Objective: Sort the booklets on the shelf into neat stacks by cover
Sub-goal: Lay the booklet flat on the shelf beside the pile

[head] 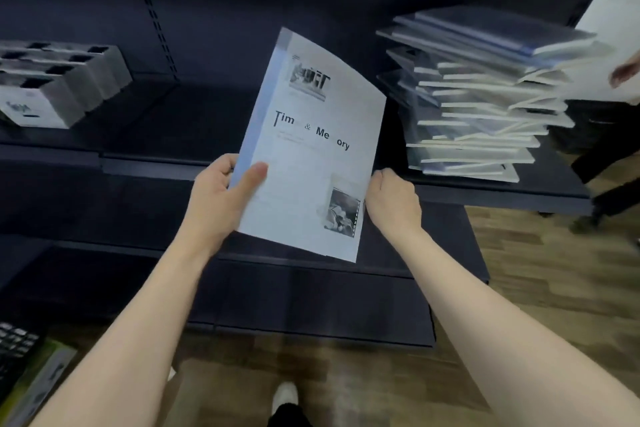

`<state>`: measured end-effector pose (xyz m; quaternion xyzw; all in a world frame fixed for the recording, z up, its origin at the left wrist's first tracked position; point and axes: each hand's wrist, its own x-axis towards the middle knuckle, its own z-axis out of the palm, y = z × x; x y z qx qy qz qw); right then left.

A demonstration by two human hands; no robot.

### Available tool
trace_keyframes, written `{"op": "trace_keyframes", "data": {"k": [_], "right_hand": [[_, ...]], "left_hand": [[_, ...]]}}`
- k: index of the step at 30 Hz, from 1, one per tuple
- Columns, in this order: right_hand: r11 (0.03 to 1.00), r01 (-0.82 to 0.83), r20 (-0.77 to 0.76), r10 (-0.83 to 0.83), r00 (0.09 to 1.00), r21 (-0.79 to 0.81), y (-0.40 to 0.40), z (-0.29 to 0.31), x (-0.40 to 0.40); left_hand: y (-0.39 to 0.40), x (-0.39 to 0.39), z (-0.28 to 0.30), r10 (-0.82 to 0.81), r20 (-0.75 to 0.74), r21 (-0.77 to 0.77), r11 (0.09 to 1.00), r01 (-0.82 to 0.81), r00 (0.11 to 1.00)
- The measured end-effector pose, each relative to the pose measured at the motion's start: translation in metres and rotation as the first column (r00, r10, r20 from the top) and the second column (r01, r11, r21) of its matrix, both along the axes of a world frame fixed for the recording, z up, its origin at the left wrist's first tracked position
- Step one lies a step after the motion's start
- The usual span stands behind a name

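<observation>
I hold a pale booklet (pixel 311 149) with the printed title "Time & Memory" and two small photos, upright in front of the dark shelf (pixel 166 163). My left hand (pixel 221 194) grips its lower left edge, thumb across the cover. My right hand (pixel 391 201) is curled at its lower right edge, fingers behind the page. A tall, untidy stack of booklets (pixel 485 104) with dark and pale covers stands on the shelf at the right, its edges fanned out unevenly.
Several white boxes (pixel 59 87) sit on the shelf at the far left. Lower shelves (pixel 311 305) jut out below my arms. Another person's white sleeve and hand (pixel 623 73) reach in at the right edge. Wooden floor (pixel 554 270) lies below, dark items at bottom left.
</observation>
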<state>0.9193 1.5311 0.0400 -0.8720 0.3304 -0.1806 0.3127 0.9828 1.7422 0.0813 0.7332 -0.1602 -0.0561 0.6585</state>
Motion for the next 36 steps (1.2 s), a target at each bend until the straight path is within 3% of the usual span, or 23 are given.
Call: {"op": "trace_keyframes", "data": {"k": [10, 16, 25, 29, 33, 36], "right_hand": [[0.967, 0.134, -0.042, -0.146, 0.988, -0.218, -0.026, 0.01, 0.065], [0.918, 0.228, -0.049, -0.257, 0.965, -0.324, -0.038, 0.007, 0.098], [0.904, 0.19, -0.151, -0.264, 0.953, -0.383, -0.032, -0.007, 0.14], [0.903, 0.166, -0.172, -0.25, 0.953, -0.397, -0.034, -0.009, 0.15], [0.892, 0.148, -0.211, -0.257, 0.943, -0.427, -0.039, -0.01, 0.153], [0.882, 0.11, -0.266, -0.254, 0.93, -0.459, -0.048, -0.009, 0.153]], "left_hand": [[-0.046, 0.1, 0.001, -0.089, 0.03, -0.041, 0.995, 0.09, 0.996], [-0.072, 0.149, -0.001, -0.174, -0.077, -0.07, 0.983, 0.169, 0.982], [-0.069, 0.186, -0.043, -0.058, -0.154, 0.161, 0.983, 0.083, 0.986], [-0.078, 0.192, -0.046, -0.068, -0.067, 0.241, 0.967, 0.082, 0.995], [-0.093, 0.196, -0.047, -0.073, -0.035, 0.404, 0.911, 0.081, 0.997], [-0.106, 0.194, -0.044, -0.095, -0.034, 0.575, 0.813, 0.097, 0.995]]}}
